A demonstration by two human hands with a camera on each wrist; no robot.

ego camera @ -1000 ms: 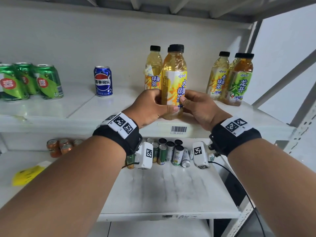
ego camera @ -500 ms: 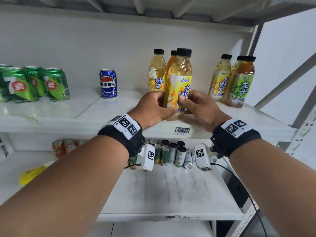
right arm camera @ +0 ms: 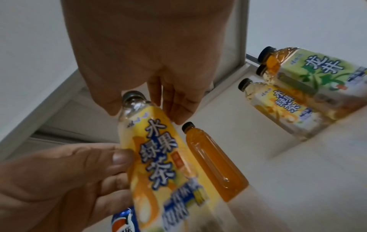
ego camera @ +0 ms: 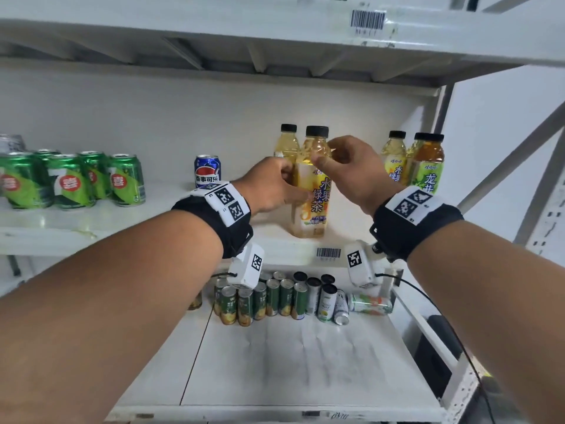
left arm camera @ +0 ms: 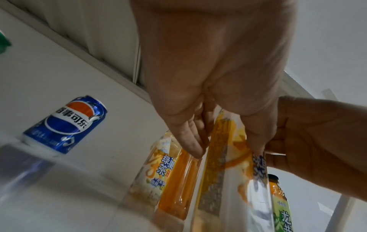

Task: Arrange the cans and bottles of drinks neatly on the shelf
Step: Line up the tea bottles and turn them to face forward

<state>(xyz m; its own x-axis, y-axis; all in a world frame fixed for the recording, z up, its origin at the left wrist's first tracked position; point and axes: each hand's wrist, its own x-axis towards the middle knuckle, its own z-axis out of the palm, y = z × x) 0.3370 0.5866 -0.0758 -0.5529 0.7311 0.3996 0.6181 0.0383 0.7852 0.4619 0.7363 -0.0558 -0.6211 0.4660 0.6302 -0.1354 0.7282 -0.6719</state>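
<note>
Standing upright near the front edge of the white metal shelf (ego camera: 269, 240), the yellow-labelled plastic tea bottle (ego camera: 312, 197) holds pale yellow liquid. Left hand (ego camera: 269, 188) wraps its label, thumb in front; right hand (ego camera: 351, 169) pinches its shoulder under the black cap. Behind: second yellow tea bottle (ego camera: 286, 145). Wrist views alone show a label-less orange-filled bottle (right arm camera: 214, 158) behind. Farther left, blue cola can (ego camera: 207, 171).
</note>
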